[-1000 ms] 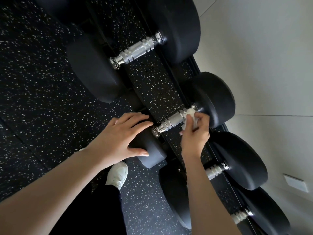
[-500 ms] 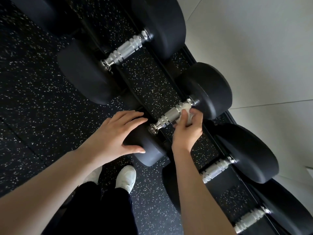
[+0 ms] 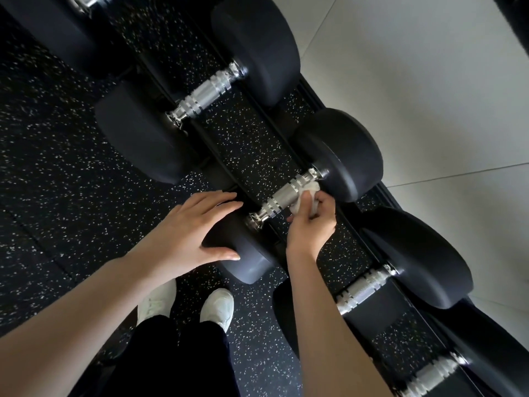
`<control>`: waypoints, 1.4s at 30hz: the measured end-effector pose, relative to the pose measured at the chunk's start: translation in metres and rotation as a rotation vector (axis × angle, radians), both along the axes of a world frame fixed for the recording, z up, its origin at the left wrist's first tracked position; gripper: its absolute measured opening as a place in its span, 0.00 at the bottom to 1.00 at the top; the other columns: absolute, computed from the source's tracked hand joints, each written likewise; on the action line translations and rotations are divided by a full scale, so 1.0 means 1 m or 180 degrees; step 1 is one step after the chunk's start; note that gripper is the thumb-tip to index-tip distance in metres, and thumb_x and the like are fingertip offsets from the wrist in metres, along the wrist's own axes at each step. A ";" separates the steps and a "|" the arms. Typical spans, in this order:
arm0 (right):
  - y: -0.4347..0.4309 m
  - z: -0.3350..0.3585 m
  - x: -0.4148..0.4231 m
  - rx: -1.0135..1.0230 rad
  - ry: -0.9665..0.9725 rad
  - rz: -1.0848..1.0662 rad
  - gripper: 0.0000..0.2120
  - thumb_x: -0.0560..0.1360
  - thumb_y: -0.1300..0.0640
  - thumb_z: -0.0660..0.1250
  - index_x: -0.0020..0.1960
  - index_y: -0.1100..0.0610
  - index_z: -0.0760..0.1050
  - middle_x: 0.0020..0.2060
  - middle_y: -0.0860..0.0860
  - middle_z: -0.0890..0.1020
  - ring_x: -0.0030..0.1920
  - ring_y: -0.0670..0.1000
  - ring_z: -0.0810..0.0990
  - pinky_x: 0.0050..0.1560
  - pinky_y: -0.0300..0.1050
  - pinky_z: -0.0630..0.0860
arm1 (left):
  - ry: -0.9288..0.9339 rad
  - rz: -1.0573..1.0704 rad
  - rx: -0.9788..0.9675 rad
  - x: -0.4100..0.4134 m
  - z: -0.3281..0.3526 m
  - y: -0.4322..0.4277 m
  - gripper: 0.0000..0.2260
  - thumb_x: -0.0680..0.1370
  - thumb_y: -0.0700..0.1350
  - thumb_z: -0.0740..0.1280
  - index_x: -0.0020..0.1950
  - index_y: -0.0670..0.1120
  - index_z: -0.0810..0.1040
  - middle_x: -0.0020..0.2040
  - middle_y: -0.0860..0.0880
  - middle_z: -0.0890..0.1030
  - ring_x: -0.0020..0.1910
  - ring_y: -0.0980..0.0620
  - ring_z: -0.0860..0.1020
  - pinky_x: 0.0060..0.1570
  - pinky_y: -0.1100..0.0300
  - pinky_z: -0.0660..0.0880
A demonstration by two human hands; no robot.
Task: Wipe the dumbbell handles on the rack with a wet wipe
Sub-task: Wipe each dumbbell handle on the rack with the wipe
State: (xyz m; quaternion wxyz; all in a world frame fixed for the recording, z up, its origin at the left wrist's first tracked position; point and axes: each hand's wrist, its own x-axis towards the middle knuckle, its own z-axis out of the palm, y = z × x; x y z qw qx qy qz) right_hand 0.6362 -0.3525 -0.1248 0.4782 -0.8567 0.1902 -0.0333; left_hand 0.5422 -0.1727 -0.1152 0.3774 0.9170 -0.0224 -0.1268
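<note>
Your right hand is clenched on the crumpled white wet wipe, pressed vs. the ribbed chrome dumbbell handle on the black rack. Left hand lies released, fingers spread, on the dumbbell's near black rubber head.

We find no legible text, label, brand, number or sign on the dumbbells, rack, floor or wall.
</note>
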 end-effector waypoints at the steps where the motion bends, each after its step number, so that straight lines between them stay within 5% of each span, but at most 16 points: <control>1: -0.002 0.004 -0.004 0.0058 0.0102 0.0127 0.04 0.76 0.57 0.65 0.49 0.56 0.73 0.33 0.45 0.79 0.32 0.54 0.80 0.29 0.39 0.77 | 0.0014 -0.0004 0.0025 0.000 0.002 0.000 0.38 0.67 0.70 0.57 0.73 0.54 0.64 0.73 0.58 0.62 0.72 0.55 0.59 0.64 0.43 0.68; 7: -0.004 0.046 -0.005 0.0178 0.0122 0.0416 0.02 0.76 0.56 0.67 0.47 0.53 0.74 0.38 0.51 0.81 0.35 0.57 0.82 0.31 0.37 0.76 | 0.0036 0.0030 0.0410 0.000 0.028 -0.004 0.37 0.69 0.70 0.54 0.73 0.52 0.64 0.73 0.54 0.64 0.71 0.52 0.62 0.64 0.46 0.68; 13: 0.024 0.098 0.001 0.0354 0.0132 0.0535 0.06 0.75 0.54 0.68 0.43 0.45 0.73 0.36 0.45 0.80 0.36 0.54 0.81 0.36 0.49 0.80 | -0.0307 0.0109 0.0989 0.010 0.070 0.019 0.31 0.69 0.58 0.70 0.69 0.47 0.71 0.67 0.47 0.73 0.65 0.45 0.72 0.56 0.47 0.73; 21: 0.091 0.105 0.023 0.0327 0.0218 0.0682 0.04 0.76 0.55 0.66 0.45 0.49 0.72 0.35 0.46 0.79 0.32 0.53 0.80 0.28 0.35 0.73 | -0.0307 0.0312 0.1391 0.043 0.079 0.088 0.34 0.63 0.57 0.77 0.64 0.44 0.76 0.62 0.45 0.77 0.60 0.43 0.76 0.49 0.46 0.76; 33: 0.195 0.038 0.079 -0.0434 -0.0047 -0.0177 0.06 0.76 0.53 0.67 0.49 0.55 0.75 0.30 0.41 0.76 0.30 0.39 0.76 0.31 0.38 0.73 | -0.0352 -0.0059 0.0930 0.074 0.026 0.170 0.35 0.63 0.60 0.74 0.66 0.45 0.73 0.66 0.46 0.73 0.66 0.48 0.68 0.56 0.47 0.74; 42: 0.218 0.017 0.094 -0.0194 -0.0060 -0.0681 0.09 0.76 0.55 0.67 0.52 0.59 0.77 0.33 0.37 0.74 0.33 0.36 0.75 0.39 0.39 0.77 | -0.0425 -0.0089 0.0651 0.071 0.016 0.178 0.32 0.68 0.62 0.65 0.69 0.48 0.70 0.69 0.49 0.70 0.70 0.50 0.63 0.60 0.49 0.69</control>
